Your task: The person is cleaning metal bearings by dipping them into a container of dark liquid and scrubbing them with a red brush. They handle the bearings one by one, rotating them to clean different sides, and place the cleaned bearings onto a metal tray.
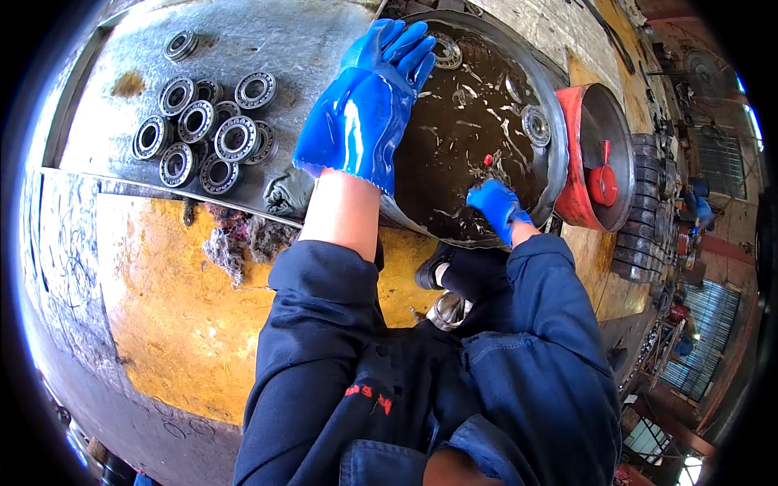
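Observation:
My left hand, in a long blue rubber glove, reaches over the left rim of a round metal tub with its fingers stretched out. Just right of its fingertips a bearing shows in the dark, murky liquid; I cannot tell whether they touch. My right hand, also in a blue glove, is closed low over the liquid by the tub's near side. Something dark and frayed with a small red piece lies just beyond it, too unclear to name. Another bearing rests against the tub's right wall.
Several ball bearings are grouped on the metal tabletop at left, near a dark crumpled glove or cloth. Fibrous rags hang below the table edge. A red drum holding a red ladle-like item stands right of the tub.

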Motion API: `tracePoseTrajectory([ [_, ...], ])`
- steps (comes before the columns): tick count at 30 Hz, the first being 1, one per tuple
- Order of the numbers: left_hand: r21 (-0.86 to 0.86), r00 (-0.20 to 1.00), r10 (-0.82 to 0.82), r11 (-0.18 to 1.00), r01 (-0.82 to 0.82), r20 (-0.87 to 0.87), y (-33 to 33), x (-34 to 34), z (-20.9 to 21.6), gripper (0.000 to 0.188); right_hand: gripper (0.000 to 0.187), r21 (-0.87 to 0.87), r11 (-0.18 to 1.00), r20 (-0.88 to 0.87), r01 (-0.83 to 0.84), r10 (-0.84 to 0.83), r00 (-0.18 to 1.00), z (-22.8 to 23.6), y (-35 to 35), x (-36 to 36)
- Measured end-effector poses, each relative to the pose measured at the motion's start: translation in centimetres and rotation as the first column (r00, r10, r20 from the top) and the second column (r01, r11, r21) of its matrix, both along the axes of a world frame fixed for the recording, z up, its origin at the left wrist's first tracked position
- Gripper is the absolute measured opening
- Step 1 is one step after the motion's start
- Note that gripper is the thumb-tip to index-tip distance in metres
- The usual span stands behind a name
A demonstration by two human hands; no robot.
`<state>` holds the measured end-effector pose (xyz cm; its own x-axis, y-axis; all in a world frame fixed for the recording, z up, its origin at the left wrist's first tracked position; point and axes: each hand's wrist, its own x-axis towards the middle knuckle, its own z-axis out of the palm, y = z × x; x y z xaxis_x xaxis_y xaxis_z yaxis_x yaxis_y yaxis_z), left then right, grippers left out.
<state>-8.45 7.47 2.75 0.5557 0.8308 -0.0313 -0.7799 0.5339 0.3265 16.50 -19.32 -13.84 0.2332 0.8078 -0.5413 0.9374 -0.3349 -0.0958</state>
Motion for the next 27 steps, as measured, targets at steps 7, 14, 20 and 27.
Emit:
tracePoseTrajectory([
  [7, -0.062, 1.000, 0.029, 0.998, -0.030, -0.005, 0.0, -0.1, -0.1, 0.048, 0.026, -0.313, 0.883, 0.236, -0.350, 0.429, 0.872, 5.0, 5.0, -4.9],
  [14, -0.021, 0.998, 0.055, 0.998, -0.055, 0.009, -0.3, -0.3, -0.2, 0.051, 0.032, -0.061, 0.994, -0.085, 0.092, -0.097, 0.992, 3.2, 2.3, -1.8],
  [20, -0.062, 0.999, 0.049, 0.997, -0.049, -0.002, -0.6, -0.1, 0.4, 0.050, 0.024, -0.257, 0.836, 0.283, -0.485, 0.545, 0.789, 5.5, 4.9, -6.0],
  [27, -0.023, 0.998, 0.065, 0.998, -0.065, 0.019, -0.8, 0.1, 0.2, 0.051, 0.023, 0.062, 0.998, -0.002, 0.000, 0.000, 1.000, 1.6, 0.3, -0.6],
])
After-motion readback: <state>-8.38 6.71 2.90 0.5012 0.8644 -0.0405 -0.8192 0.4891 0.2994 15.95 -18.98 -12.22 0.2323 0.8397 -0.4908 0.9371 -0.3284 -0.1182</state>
